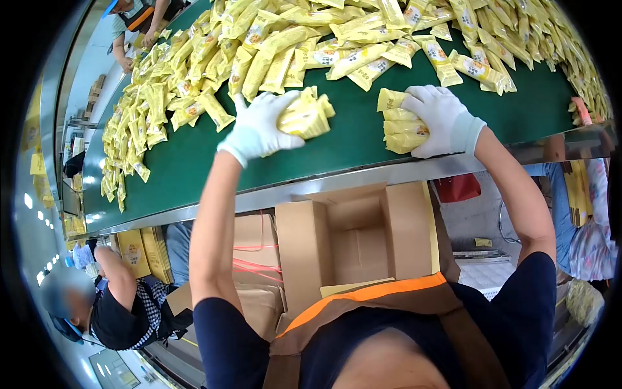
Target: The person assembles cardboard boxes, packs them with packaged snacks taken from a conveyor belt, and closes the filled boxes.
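Observation:
My left hand [259, 126], in a white glove, is closed round several yellow snack packets [307, 115] held side by side above the green belt [353, 139]. Opposite it, my gloved right hand [442, 122] grips another row of yellow packets [400, 123] from the right. Part of each bunch is hidden behind the fingers. A large heap of the same packets [285, 55] lies on the belt just beyond both hands. Below the belt's metal edge, an open cardboard box [358, 243] stands between my arms and shows its bare inside.
A metal rail [259, 196] runs along the belt's near edge. Stacked cardboard [256, 233] with pink straps sits left of the box. One person [123, 292] is at the lower left, another [139, 23] across the belt. A red bag [457, 188] lies below the rail.

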Action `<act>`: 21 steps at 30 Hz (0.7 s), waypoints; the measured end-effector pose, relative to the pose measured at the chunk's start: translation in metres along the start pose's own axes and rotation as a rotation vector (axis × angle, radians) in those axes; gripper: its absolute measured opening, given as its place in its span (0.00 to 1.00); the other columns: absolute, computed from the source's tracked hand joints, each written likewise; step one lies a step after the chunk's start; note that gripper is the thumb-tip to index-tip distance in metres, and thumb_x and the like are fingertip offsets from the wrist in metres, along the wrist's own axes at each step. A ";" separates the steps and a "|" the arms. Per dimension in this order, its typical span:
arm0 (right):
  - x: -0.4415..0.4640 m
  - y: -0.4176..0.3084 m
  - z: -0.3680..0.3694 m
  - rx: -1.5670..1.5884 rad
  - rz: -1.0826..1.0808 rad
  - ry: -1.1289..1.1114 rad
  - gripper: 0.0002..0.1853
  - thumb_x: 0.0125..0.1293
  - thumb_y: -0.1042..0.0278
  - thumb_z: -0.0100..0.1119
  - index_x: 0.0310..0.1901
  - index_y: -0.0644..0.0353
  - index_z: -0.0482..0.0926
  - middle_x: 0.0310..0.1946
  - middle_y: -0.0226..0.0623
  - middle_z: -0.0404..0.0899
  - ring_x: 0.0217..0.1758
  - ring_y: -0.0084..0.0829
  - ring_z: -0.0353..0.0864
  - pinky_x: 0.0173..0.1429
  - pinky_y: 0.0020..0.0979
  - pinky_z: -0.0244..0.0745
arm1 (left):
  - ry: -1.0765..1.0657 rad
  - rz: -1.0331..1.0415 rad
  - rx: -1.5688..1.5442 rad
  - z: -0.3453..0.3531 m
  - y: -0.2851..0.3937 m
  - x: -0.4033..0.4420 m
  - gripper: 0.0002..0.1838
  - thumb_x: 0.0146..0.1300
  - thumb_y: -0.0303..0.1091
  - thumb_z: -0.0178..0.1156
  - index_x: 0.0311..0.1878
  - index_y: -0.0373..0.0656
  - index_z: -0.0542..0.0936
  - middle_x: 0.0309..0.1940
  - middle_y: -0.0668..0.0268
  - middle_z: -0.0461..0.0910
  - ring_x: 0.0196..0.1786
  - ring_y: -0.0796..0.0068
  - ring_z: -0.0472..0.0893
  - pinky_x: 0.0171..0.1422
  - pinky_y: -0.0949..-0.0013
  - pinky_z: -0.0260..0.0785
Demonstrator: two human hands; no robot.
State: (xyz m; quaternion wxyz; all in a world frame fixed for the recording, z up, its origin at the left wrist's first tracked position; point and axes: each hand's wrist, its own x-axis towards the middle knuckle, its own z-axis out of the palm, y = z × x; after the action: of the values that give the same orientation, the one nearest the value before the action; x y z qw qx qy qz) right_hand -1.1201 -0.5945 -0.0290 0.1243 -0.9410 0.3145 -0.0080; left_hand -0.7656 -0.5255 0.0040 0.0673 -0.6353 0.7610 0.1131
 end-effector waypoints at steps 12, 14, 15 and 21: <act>0.041 -0.040 0.006 0.108 0.337 0.054 0.45 0.46 0.32 0.66 0.61 0.59 0.73 0.54 0.49 0.74 0.59 0.47 0.75 0.60 0.42 0.73 | 0.279 -0.031 -0.007 0.047 0.023 -0.018 0.58 0.38 0.69 0.70 0.73 0.47 0.67 0.63 0.53 0.72 0.64 0.52 0.70 0.70 0.58 0.63; 0.049 -0.045 0.011 0.021 0.449 0.058 0.45 0.47 0.33 0.66 0.60 0.59 0.73 0.53 0.48 0.75 0.59 0.46 0.75 0.58 0.42 0.73 | 0.262 -0.087 0.037 0.044 0.025 -0.015 0.60 0.39 0.69 0.70 0.75 0.47 0.65 0.63 0.53 0.71 0.65 0.51 0.70 0.70 0.58 0.65; 0.052 -0.048 0.014 -0.017 0.452 0.089 0.44 0.48 0.31 0.64 0.59 0.59 0.74 0.53 0.47 0.75 0.58 0.45 0.76 0.57 0.44 0.72 | 0.203 -0.129 0.075 0.041 0.027 -0.012 0.61 0.39 0.70 0.70 0.75 0.47 0.64 0.64 0.52 0.71 0.66 0.51 0.70 0.70 0.58 0.65; 0.093 -0.084 0.015 -0.001 0.559 0.056 0.44 0.48 0.29 0.61 0.59 0.58 0.76 0.54 0.48 0.76 0.59 0.44 0.75 0.58 0.46 0.71 | 0.211 -0.190 0.230 0.042 0.058 -0.016 0.65 0.34 0.74 0.70 0.77 0.52 0.60 0.53 0.55 0.74 0.59 0.55 0.71 0.63 0.58 0.60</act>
State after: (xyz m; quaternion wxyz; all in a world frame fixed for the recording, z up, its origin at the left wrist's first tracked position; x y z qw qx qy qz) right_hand -0.9948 -0.5815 -0.0292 0.1123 -0.8172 0.5653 0.0008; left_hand -0.8211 -0.4899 -0.0272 0.0696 -0.7009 0.7082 -0.0488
